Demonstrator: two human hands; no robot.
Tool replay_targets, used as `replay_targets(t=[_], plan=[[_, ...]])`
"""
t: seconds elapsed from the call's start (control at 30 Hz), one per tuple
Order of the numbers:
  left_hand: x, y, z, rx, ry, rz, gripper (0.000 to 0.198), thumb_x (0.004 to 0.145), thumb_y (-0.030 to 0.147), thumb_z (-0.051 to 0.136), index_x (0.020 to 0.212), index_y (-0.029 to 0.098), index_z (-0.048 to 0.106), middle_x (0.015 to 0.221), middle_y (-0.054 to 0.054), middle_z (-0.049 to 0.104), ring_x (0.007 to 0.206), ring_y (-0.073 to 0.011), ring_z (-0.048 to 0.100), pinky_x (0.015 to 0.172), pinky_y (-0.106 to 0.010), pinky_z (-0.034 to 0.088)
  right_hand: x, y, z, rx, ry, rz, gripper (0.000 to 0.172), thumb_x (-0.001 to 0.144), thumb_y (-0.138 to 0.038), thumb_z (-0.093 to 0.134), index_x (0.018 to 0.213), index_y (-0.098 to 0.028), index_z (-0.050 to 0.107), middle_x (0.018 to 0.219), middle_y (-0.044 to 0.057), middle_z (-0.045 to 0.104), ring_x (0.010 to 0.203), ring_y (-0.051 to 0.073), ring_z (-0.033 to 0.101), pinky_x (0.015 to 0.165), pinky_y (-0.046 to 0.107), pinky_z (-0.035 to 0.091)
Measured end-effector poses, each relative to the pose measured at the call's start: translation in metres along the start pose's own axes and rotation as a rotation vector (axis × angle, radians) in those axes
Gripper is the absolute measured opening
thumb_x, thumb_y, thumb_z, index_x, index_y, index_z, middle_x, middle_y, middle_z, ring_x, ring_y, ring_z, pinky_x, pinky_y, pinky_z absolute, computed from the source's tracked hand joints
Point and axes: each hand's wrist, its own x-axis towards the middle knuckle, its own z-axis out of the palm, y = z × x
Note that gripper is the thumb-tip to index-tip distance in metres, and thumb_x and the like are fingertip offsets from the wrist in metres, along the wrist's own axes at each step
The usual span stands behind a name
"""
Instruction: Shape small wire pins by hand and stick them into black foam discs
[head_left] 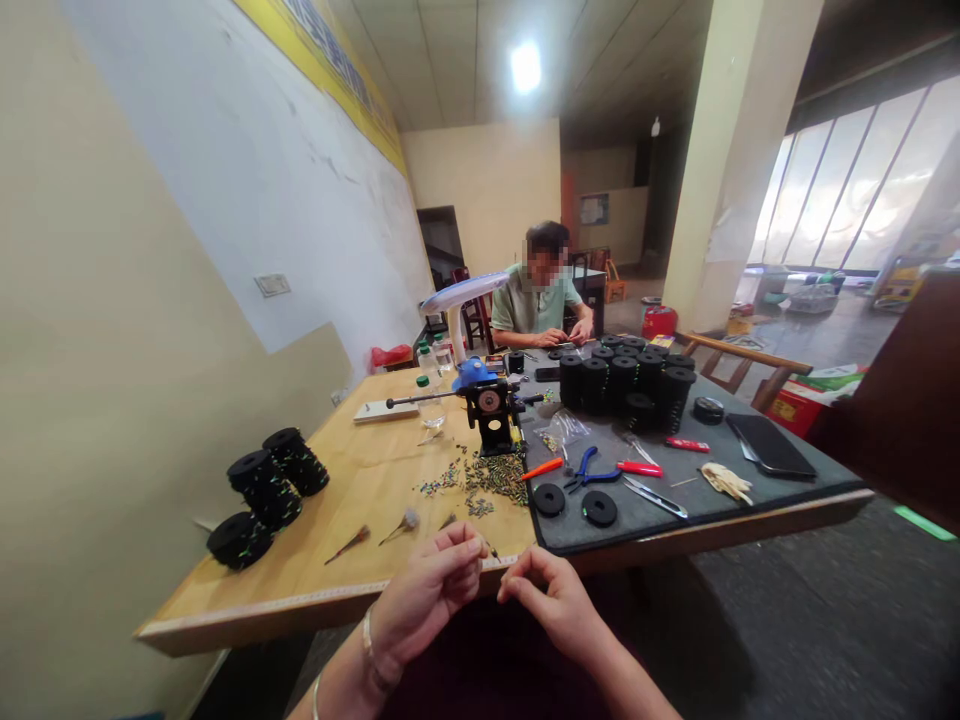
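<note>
My left hand [439,578], with bangles on its wrist, is closed in a pinch just over the table's front edge. Facing it, my right hand [553,600] has thumb and forefinger pressed together. What either pinch holds is too fine to make out. A slim dark piece [493,552] shows in the gap between the hands; whether it is held or lies on the table I cannot tell. Beyond them lies a heap of small metallic pieces [499,482], below a black hand-cranked device [493,415]. Two black foam spools [600,508] [549,500] rest on the grey mat.
Stacked black spools [262,490] stand at the left, and more spools [622,375] crowd the mat. Blue-handled pliers [591,470], thread snips [655,496], a phone [771,445] and a glove [726,482] lie on the right. Across the table sits a person [544,300], both hands at work.
</note>
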Motion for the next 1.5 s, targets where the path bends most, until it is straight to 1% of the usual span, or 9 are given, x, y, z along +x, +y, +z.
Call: replay_targets(t=[0.13, 0.23, 0.4, 0.47, 0.63, 0.93, 1.17, 1.33, 1.5], plan=[[0.000, 0.000, 0.001, 0.027, -0.019, -0.008, 0.028, 0.071, 0.023, 0.072, 0.068, 0.013, 0.046, 0.054, 0.007, 0.032, 0.049, -0.0034, 0.024, 0.048, -0.018, 0.018, 0.001, -0.008, 0.001, 0.068, -0.038, 0.008, 0.028, 0.080, -0.038, 0.060, 0.084, -0.011, 0.061, 0.083, 0.008, 0.068, 0.079, 0.015, 0.062, 0.075, 0.025, 0.046], [0.001, -0.001, 0.001, 0.045, -0.045, -0.012, 0.028, 0.072, 0.024, 0.071, 0.066, 0.012, 0.046, 0.053, 0.007, 0.031, 0.048, -0.0036, 0.023, 0.049, -0.019, 0.019, 0.004, -0.012, 0.003, 0.075, -0.010, 0.012, 0.031, 0.077, -0.040, 0.063, 0.088, -0.012, 0.061, 0.084, 0.008, 0.068, 0.079, 0.016, 0.063, 0.075, 0.026, 0.048], [0.001, -0.001, 0.002, 0.039, 0.003, -0.028, 0.029, 0.070, 0.022, 0.072, 0.067, 0.013, 0.046, 0.054, 0.006, 0.037, 0.049, -0.0035, 0.024, 0.050, -0.018, 0.020, 0.009, -0.014, 0.007, 0.119, 0.011, -0.011, 0.026, 0.079, -0.037, 0.060, 0.077, -0.012, 0.059, 0.073, 0.005, 0.067, 0.068, 0.013, 0.061, 0.067, 0.022, 0.048], [0.000, -0.001, 0.002, 0.035, 0.004, -0.030, 0.029, 0.069, 0.022, 0.073, 0.067, 0.013, 0.045, 0.054, 0.006, 0.036, 0.049, -0.0035, 0.024, 0.049, -0.019, 0.019, 0.011, -0.014, 0.008, 0.094, 0.019, -0.036, 0.025, 0.079, -0.036, 0.059, 0.073, -0.012, 0.058, 0.070, 0.004, 0.066, 0.065, 0.011, 0.059, 0.065, 0.020, 0.046], [0.001, -0.002, -0.002, -0.025, -0.019, -0.004, 0.027, 0.070, 0.021, 0.072, 0.068, 0.012, 0.047, 0.054, 0.007, 0.033, 0.048, -0.0032, 0.022, 0.048, -0.018, 0.017, 0.008, -0.012, 0.007, 0.000, 0.022, -0.075, 0.027, 0.081, -0.036, 0.058, 0.070, -0.011, 0.060, 0.069, 0.003, 0.064, 0.066, 0.010, 0.055, 0.065, 0.019, 0.042], [0.001, -0.001, -0.003, -0.052, -0.042, -0.017, 0.026, 0.071, 0.019, 0.071, 0.068, 0.013, 0.046, 0.054, 0.007, 0.030, 0.047, -0.0030, 0.021, 0.047, -0.018, 0.015, 0.001, 0.002, 0.002, -0.055, 0.032, -0.038, 0.030, 0.082, -0.038, 0.057, 0.069, -0.011, 0.061, 0.069, 0.004, 0.065, 0.067, 0.010, 0.055, 0.068, 0.020, 0.042], [0.001, -0.003, -0.002, 0.001, -0.073, -0.037, 0.026, 0.074, 0.021, 0.069, 0.066, 0.013, 0.045, 0.052, 0.007, 0.030, 0.048, -0.0042, 0.022, 0.048, -0.019, 0.016, 0.007, -0.012, 0.002, 0.085, -0.016, 0.001, 0.031, 0.077, -0.041, 0.063, 0.089, -0.012, 0.061, 0.081, 0.007, 0.069, 0.076, 0.015, 0.063, 0.072, 0.024, 0.048], [0.001, -0.003, 0.001, 0.005, -0.052, -0.039, 0.026, 0.072, 0.022, 0.070, 0.067, 0.012, 0.046, 0.054, 0.006, 0.033, 0.048, -0.0038, 0.023, 0.049, -0.020, 0.017, 0.011, -0.018, 0.004, 0.046, 0.005, -0.021, 0.027, 0.078, -0.039, 0.061, 0.079, -0.012, 0.059, 0.075, 0.006, 0.067, 0.070, 0.014, 0.062, 0.068, 0.022, 0.049], [0.000, -0.003, 0.002, -0.015, -0.048, -0.040, 0.029, 0.070, 0.023, 0.072, 0.066, 0.013, 0.044, 0.052, 0.007, 0.031, 0.048, -0.0038, 0.022, 0.048, -0.019, 0.017, 0.009, -0.017, 0.006, 0.050, -0.010, -0.060, 0.026, 0.081, -0.037, 0.057, 0.073, -0.012, 0.056, 0.070, 0.004, 0.066, 0.066, 0.011, 0.060, 0.065, 0.020, 0.046]])
